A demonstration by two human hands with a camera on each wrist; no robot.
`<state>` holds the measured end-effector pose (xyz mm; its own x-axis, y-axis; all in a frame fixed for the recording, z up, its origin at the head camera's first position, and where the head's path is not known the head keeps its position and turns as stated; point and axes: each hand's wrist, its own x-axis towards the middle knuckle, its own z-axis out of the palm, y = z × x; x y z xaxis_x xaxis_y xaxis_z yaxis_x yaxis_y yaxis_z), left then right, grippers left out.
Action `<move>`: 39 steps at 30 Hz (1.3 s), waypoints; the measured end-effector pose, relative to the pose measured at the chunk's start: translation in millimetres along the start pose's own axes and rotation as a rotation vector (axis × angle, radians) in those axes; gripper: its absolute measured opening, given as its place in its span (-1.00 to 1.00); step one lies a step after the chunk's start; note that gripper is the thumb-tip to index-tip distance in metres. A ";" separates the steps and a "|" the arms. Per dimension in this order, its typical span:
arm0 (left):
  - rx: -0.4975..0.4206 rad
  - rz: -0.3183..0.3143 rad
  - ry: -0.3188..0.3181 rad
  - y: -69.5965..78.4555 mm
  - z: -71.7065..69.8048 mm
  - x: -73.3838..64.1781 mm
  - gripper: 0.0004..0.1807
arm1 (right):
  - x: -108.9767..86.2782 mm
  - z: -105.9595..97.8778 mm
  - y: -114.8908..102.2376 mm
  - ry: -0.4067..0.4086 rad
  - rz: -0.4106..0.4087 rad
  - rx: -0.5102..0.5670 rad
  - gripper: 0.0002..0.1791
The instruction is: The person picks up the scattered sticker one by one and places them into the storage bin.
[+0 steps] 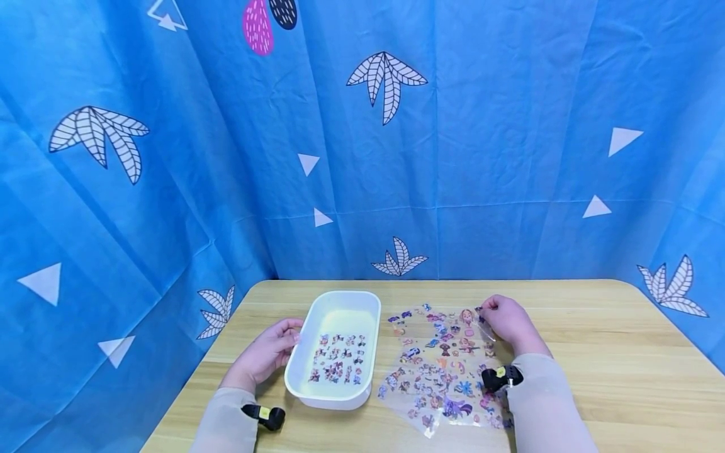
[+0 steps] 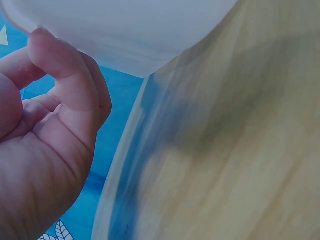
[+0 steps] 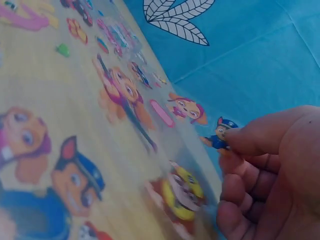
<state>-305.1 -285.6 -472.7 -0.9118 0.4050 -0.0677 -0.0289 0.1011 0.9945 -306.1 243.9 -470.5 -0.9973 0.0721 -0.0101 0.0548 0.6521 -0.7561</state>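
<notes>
On the left of the table, my left hand [image 1: 273, 350] grips the side of a white plastic tub [image 1: 372, 362]. Seen from the left wrist, curled fingers touch the tub's outer wall [image 2: 145, 35]. Rows of small cartoon stickers [image 1: 340, 355] lie on the tub's floor. To its right, a clear sticker sheet [image 1: 436, 368] printed with cartoon puppies and ponies is spread on the wood. My right hand [image 1: 506, 322] pinches the sheet's far right corner between thumb and forefinger. Close up, a small puppy in a blue cap [image 3: 220, 135] shows at the fingertips of the right hand [image 3: 280, 165].
The light wooden table [image 1: 623, 371] extends to the right of the sheet. A blue curtain [image 1: 481, 157] with white leaves and triangles hangs behind it and down the left side. Each wrist wears a black camera band.
</notes>
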 end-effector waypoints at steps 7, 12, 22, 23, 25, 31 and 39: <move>-0.004 0.000 0.000 -1.3 -0.6 0.5 -0.47 | -2.9 -6.9 -3.9 0.060 -0.009 0.007 -0.76; -0.010 -0.005 0.000 -0.7 -0.4 0.6 -0.47 | -5.7 -12.2 -6.3 0.098 -0.018 0.023 -0.73; -0.010 -0.007 -0.001 0.8 -0.1 -0.3 -0.49 | -6.9 -22.0 -5.1 0.160 -0.011 0.037 -0.68; -0.009 -0.006 -0.002 0.8 -0.2 -0.4 -0.48 | -7.3 -23.2 -5.6 0.167 -0.010 0.040 -0.67; -0.007 -0.004 -0.004 0.5 -0.5 -0.3 -0.48 | -7.9 -25.5 -6.9 0.182 -0.006 0.049 -0.67; -0.004 0.000 -0.011 -0.3 -1.0 0.0 -0.47 | -11.3 -30.6 -13.0 0.218 -0.001 0.087 -0.63; -0.004 0.002 -0.011 -0.2 -1.0 -0.5 -0.46 | -15.0 -34.6 -19.2 0.254 0.003 0.110 -0.62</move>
<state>-305.1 -286.7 -472.8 -0.9073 0.4152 -0.0667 -0.0290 0.0963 0.9949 -290.5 256.3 -433.2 -0.9523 0.2705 0.1414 0.0387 0.5664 -0.8232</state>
